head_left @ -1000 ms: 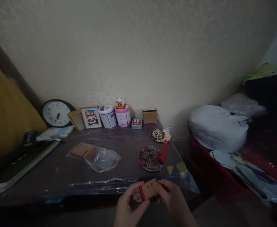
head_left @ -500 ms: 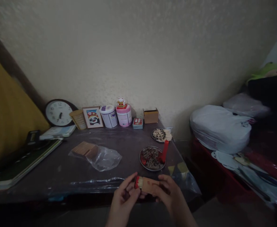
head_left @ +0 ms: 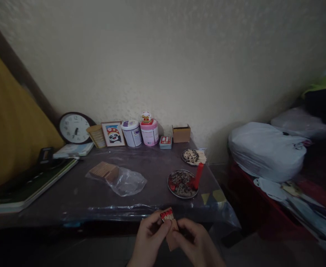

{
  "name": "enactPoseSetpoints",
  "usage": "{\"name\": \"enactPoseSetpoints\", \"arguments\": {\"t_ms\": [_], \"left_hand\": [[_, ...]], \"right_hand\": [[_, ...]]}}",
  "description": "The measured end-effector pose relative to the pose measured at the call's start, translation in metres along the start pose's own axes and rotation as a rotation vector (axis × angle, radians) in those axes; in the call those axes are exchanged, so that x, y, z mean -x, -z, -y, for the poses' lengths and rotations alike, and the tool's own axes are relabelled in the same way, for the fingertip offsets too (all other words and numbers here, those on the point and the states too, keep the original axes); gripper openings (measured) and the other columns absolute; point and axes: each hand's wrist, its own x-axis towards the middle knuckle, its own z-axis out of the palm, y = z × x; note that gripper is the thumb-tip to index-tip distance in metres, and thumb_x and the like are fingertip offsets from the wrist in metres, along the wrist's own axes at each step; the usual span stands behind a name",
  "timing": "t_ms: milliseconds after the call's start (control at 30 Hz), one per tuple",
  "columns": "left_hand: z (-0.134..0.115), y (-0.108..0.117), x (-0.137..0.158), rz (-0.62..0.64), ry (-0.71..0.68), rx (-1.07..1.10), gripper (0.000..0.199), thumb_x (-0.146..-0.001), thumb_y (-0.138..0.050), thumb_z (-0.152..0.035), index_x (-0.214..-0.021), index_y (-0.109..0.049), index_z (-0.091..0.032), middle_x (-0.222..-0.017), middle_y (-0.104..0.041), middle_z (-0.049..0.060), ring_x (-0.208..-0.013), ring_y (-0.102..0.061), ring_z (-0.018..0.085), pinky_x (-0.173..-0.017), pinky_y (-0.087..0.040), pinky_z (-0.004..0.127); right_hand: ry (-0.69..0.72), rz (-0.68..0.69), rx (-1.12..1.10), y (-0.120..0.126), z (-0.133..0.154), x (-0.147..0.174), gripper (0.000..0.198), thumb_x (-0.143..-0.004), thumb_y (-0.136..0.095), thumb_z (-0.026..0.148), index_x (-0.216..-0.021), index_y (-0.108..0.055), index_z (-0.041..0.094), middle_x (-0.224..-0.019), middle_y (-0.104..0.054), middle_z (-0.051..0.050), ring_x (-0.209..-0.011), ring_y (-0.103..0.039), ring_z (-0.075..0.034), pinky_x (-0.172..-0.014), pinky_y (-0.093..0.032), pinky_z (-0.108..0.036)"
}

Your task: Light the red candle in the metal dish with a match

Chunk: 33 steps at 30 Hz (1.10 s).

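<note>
A partly slid-open matchbox [head_left: 172,241] is between my hands, its tray of red-tipped matches [head_left: 167,215] pointing away from me. My left hand [head_left: 152,235] is closed on its left side, thumb over the match sticks. On the right side my right hand [head_left: 194,237] pinches the sleeve with thumb and fingers. Just beyond, a round metal tray [head_left: 183,193] with dark burnt bits and red wax carries an upright red candle [head_left: 199,175], unlit. Behind it is a plate of pale sticks [head_left: 193,157], seemingly matchsticks.
Left on the table lies a packet of brown boxes [head_left: 104,171] in clear plastic. Along the wall stand a clock [head_left: 74,128], a panda picture [head_left: 113,134], two canisters [head_left: 149,134], a small tin [head_left: 165,142] and an open carton [head_left: 181,134]. A white bag [head_left: 265,152] sits right.
The matchbox has turned from lying sideways to pointing away from me, so its red match heads now show. Both hands turned with it. The view shifted slightly.
</note>
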Motion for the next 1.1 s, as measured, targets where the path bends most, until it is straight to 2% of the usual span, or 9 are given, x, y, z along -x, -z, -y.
{"name": "enactPoseSetpoints", "arguments": {"t_ms": [167,367,600,733,1100], "left_hand": [[-0.011,0.000,0.003,0.032,-0.095,-0.077,0.021,-0.078,-0.061,-0.035,-0.067,-0.065,-0.019,-0.070,-0.056,0.001,-0.074,-0.052,0.018,-0.070,-0.040,0.028],[-0.011,0.002,0.004,0.040,-0.115,-0.050,0.014,-0.077,-0.064,-0.030,-0.075,-0.072,-0.019,-0.077,-0.059,0.002,-0.074,-0.053,0.017,-0.069,-0.040,0.027],[-0.013,-0.001,0.003,-0.009,-0.008,0.072,0.020,-0.079,-0.062,-0.035,-0.073,-0.073,-0.019,-0.073,-0.062,0.002,-0.074,-0.053,0.017,-0.070,-0.040,0.027],[-0.017,-0.003,0.003,-0.036,0.035,0.073,0.024,-0.077,-0.062,-0.038,-0.070,-0.073,-0.018,-0.070,-0.063,0.002,-0.072,-0.053,0.017,-0.069,-0.040,0.027],[-0.014,-0.003,0.006,0.001,-0.155,-0.062,0.013,-0.078,-0.062,-0.027,-0.073,-0.071,-0.019,-0.072,-0.056,0.001,-0.069,-0.051,0.015,-0.064,-0.040,0.026]], "right_hand": [[0.009,0.033,0.019,0.000,0.004,0.001,0.011,-0.077,-0.055,0.022,-0.067,-0.060,0.018,-0.065,-0.061,0.001,-0.064,-0.057,-0.015,-0.060,-0.044,-0.020],[0.001,0.026,0.039,-0.003,0.007,0.001,0.011,-0.075,-0.055,0.021,-0.069,-0.063,0.017,-0.068,-0.065,-0.001,-0.065,-0.060,-0.016,-0.061,-0.045,-0.022],[0.013,0.006,0.062,-0.005,0.006,0.004,0.014,-0.076,-0.055,0.019,-0.064,-0.062,0.018,-0.064,-0.063,0.000,-0.063,-0.058,-0.015,-0.059,-0.044,-0.020],[0.008,0.018,0.077,-0.004,0.003,0.002,0.013,-0.077,-0.055,0.021,-0.068,-0.063,0.017,-0.068,-0.065,-0.001,-0.064,-0.058,-0.015,-0.060,-0.044,-0.021],[0.040,0.038,-0.016,-0.005,-0.002,0.004,0.010,-0.078,-0.057,0.021,-0.076,-0.066,0.018,-0.075,-0.070,-0.002,-0.073,-0.065,-0.018,-0.068,-0.049,-0.023]]}}
